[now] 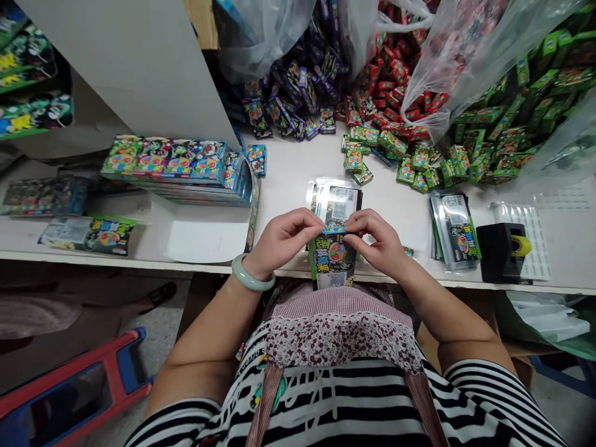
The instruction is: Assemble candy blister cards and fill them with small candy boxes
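the left hand (287,239) and right hand (378,239) were each clamped, thumb against finger, on an end of a narrow blue piece (334,230) above the printed packets (333,256). left of these packets lay a white tray (205,239); right, a tape dispenser (496,254).

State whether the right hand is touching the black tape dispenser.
Apart. In the head view, a stack of packets lies between the right hand and the tape dispenser.

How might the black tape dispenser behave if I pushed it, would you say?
The tape dispenser would probably slide rather than tip, given its broad, blocky body. Its yellow roll looks seated inside, so likely wouldn't roll away.
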`<state>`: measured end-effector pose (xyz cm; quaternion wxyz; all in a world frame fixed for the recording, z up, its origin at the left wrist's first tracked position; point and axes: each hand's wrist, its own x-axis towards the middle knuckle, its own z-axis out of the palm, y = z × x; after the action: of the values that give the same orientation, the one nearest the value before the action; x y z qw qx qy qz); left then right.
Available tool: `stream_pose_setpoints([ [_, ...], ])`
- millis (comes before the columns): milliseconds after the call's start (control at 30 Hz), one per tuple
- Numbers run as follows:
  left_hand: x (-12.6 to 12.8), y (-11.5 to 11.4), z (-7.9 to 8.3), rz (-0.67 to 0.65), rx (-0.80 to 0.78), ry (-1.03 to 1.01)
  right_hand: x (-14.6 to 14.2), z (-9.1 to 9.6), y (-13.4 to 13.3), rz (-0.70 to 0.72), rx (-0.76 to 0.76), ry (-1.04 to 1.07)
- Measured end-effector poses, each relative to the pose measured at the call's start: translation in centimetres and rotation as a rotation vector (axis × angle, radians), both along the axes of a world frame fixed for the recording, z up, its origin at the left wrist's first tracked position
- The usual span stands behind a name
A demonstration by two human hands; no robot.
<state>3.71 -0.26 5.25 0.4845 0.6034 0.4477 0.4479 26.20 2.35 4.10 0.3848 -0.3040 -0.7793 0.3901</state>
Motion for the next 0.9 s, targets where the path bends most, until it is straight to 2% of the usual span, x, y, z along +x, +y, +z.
stream_pose_setpoints([
  [133,0.2,-0.6,-1.1,-0.045,0.037,-0.038,0.3,-0.2,0.2,0.001,0.011,-0.009],
  [300,0.8,-1.1,-3.1,0.07,-0.012,-0.127,0.6,-0.6,0.7,0.033,-0.025,-0.017],
  [467,1.4,-1.0,-3.7,0.117,0.052,-0.078,0.1,-1.3,0.2,-0.063,-0.082,-0.01],
  [533,1.4,-0.9,-4.1,0.116,0.044,-0.043,0.4,-1.5,0.3,-0.043,-0.088,-0.042],
  [633,0.6,-0.5,-4.9,0.225,0.022,0.0,3.3,-1.5,1.4,0.011,-0.142,-0.115],
  [700,-0.5,0.1,-5.6,0.36,0.004,-0.004,6.9,-1.3,2.2,-0.098,-0.15,-0.22],
  [767,-1.6,0.9,-6.4,0.494,-0.041,-0.056,10.8,-1.3,2.5,-0.237,-0.148,-0.422],
  [800,-2.1,1.2,-6.9,0.542,-0.08,-0.082,12.5,-1.4,2.3,-0.261,-0.158,-0.545],
  [900,-2.8,2.1,-8.1,0.563,-0.191,-0.069,15.3,-2.5,1.4,-0.213,-0.223,-0.834],
])
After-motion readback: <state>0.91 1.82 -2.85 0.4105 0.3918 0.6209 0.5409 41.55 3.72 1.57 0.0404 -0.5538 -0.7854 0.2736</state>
